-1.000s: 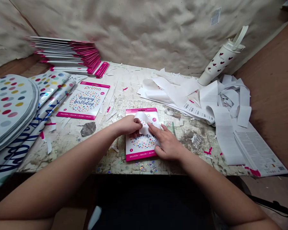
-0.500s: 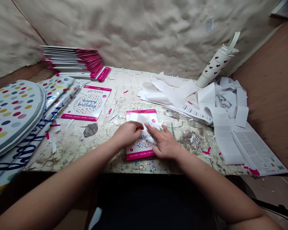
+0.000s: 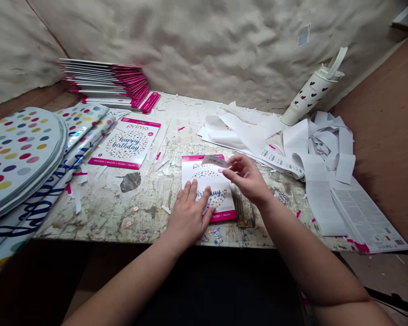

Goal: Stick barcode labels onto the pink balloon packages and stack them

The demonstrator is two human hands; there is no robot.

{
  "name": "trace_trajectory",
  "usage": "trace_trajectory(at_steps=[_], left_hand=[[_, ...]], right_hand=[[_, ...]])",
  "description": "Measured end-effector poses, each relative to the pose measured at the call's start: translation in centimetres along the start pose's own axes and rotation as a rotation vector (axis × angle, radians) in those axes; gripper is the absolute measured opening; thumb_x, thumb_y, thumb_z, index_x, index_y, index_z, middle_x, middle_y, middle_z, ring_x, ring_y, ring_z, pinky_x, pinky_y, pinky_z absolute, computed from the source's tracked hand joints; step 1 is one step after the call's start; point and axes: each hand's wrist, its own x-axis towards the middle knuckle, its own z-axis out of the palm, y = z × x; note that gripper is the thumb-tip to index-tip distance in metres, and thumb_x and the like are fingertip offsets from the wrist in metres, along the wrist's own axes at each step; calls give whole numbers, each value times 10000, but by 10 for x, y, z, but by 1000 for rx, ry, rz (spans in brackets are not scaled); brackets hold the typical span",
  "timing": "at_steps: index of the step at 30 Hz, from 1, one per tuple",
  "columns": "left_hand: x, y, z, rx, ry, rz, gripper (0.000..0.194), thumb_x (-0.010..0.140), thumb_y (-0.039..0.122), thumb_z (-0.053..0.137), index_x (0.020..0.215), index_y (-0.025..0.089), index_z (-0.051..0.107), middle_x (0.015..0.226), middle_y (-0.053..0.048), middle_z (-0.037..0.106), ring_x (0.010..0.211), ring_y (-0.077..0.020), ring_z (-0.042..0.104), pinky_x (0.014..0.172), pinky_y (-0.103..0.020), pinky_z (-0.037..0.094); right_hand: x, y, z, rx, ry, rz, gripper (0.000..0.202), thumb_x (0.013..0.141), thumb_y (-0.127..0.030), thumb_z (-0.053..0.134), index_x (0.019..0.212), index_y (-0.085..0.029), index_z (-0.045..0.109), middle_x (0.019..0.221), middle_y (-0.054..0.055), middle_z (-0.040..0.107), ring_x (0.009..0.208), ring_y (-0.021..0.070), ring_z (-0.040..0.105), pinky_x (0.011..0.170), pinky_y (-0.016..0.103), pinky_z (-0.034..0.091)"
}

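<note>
A white and pink balloon package [image 3: 211, 203] with "prima" and a dotted "happy birthday" print lies in front of me near the table's front edge. My left hand [image 3: 190, 213] rests flat on its lower left part, fingers spread, covering some of the lettering. Pinched in my right hand [image 3: 246, 179] is a small printed sticker label [image 3: 215, 161], held over the package's top edge. A second balloon package [image 3: 126, 144] of the same print lies to the left, apart from both hands.
Folded pink-and-white packages [image 3: 105, 83] are stacked at the back left. Dotted foil balloons [image 3: 23, 149] lie at the left. Strips of label backing paper [image 3: 316, 181], a sheet of barcode labels [image 3: 275, 156] and a white tumbler [image 3: 308, 97] with hearts are on the right.
My left hand has flattened onto the package. My right hand has moved up and right off its face and now holds a label. The package has turned slightly.
</note>
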Motion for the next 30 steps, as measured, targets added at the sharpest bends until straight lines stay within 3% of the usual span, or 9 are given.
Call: trace_trajectory(at_steps=[2,4,8,16,19,22,25,27,30], left_hand=[[-1,0,0,-15,21,0,519,873,431,462,1324,177,502,1459,-249,299,1317,-416,327,1023,-535,337],[-2,1,-1,-39,40,-5,481,871,418,471,1281,177,545,1505,-236,190,1311,-422,336,1022,-531,343],[-4,1,0,-67,65,-4,463,871,402,479,1264,170,558,1538,-210,16,1300,-428,351,1027,-526,345],[-1,-1,-2,5,-16,68,511,879,412,449,1320,161,510,1407,-194,423,1302,-452,324,993,-586,348],[-1,-2,-5,-15,-40,85,486,871,427,470,1317,240,513,1414,-189,414,1305,-453,320,984,-597,342],[-1,-2,-6,-34,-51,91,470,868,440,475,1316,299,505,1432,-168,395,1320,-445,299,987,-612,324],[-2,-1,-4,-24,-82,84,478,858,433,485,1299,255,530,1436,-179,383,1325,-449,282,1004,-613,308],[-3,0,-3,-20,-101,73,455,853,425,489,1252,226,578,1441,-177,378,1331,-451,266,1017,-600,303],[-3,0,-5,-43,-94,67,445,866,444,462,1272,287,554,1467,-137,350,1352,-439,225,1027,-605,280]], right_hand=[[8,0,5,162,-156,232,293,718,-419,682,786,-207,492,666,-17,625,461,86,522,387,176,364],[14,2,11,200,-252,413,330,663,-406,727,723,-188,487,506,-59,553,339,57,431,305,148,253],[18,7,18,125,-200,495,295,647,-295,754,686,-176,487,429,-75,531,288,46,401,271,136,217],[25,9,15,-138,-165,535,151,770,-178,637,742,-187,489,464,-57,559,321,81,442,317,176,311],[21,1,11,-529,-77,435,276,762,-211,652,1002,-181,519,604,-11,634,478,149,570,468,252,457],[7,-9,16,-955,53,201,376,868,-330,531,1213,-183,498,909,104,686,871,256,639,770,401,496],[-14,-7,30,-1078,-171,-2,453,933,-494,349,1308,-284,489,1420,108,415,1328,321,323,1030,534,295],[-27,1,35,-1113,-289,0,531,916,-585,298,1383,-349,391,1550,43,137,1412,326,59,1078,588,135],[-40,15,26,-1223,-209,148,631,914,-608,243,1446,-272,283,1555,78,24,1412,318,-61,1074,616,14]])
